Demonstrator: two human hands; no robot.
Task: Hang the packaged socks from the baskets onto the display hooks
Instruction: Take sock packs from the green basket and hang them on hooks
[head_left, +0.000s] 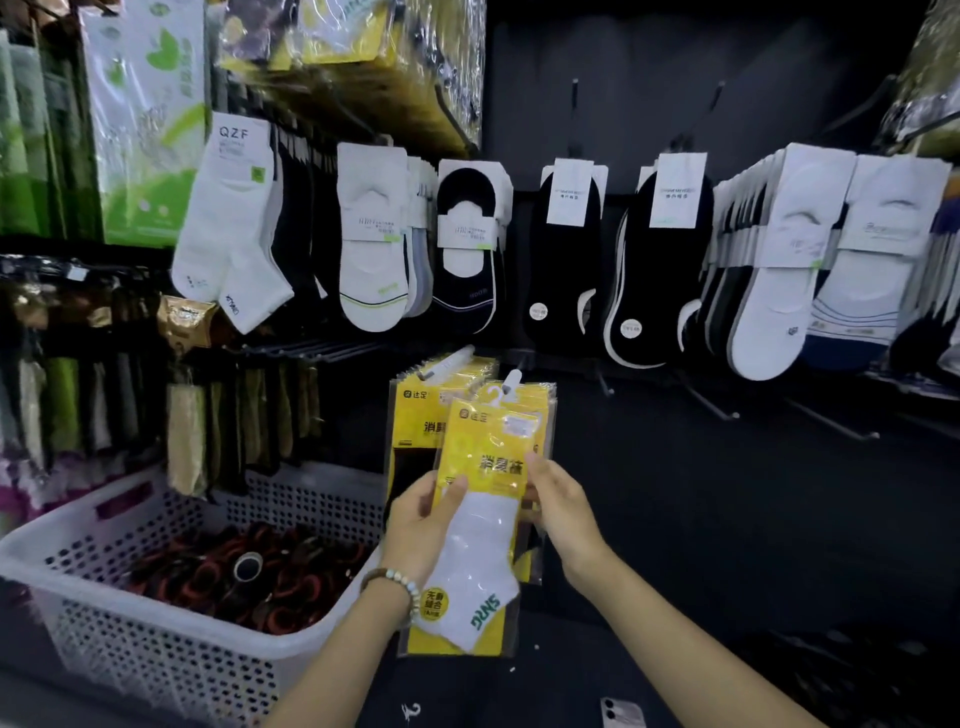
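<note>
nearest you, your left hand (421, 525) pinches the left edge of one yellow plastic packet of white ankle socks (483, 467), and your right hand (563, 506) curls round its right edge. the packet is held upright in the air, hanging end up, so you look to be mid-hang. next, raise its top to a hook tip, line up the hole and slide it back. by your left arm sits one white perforated plastic basket (156, 644) holding dark red-and-black goods i can't identify. just behind the packet hang two bunches of matching yellow packets (418, 410); whether your right hand also grips some of the rear bunch, i can't tell. to the right, three bare black wire hooks (714, 401) stand free. farthest, the upper row shows seven fronts of carded socks (371, 239), white and black.
</note>
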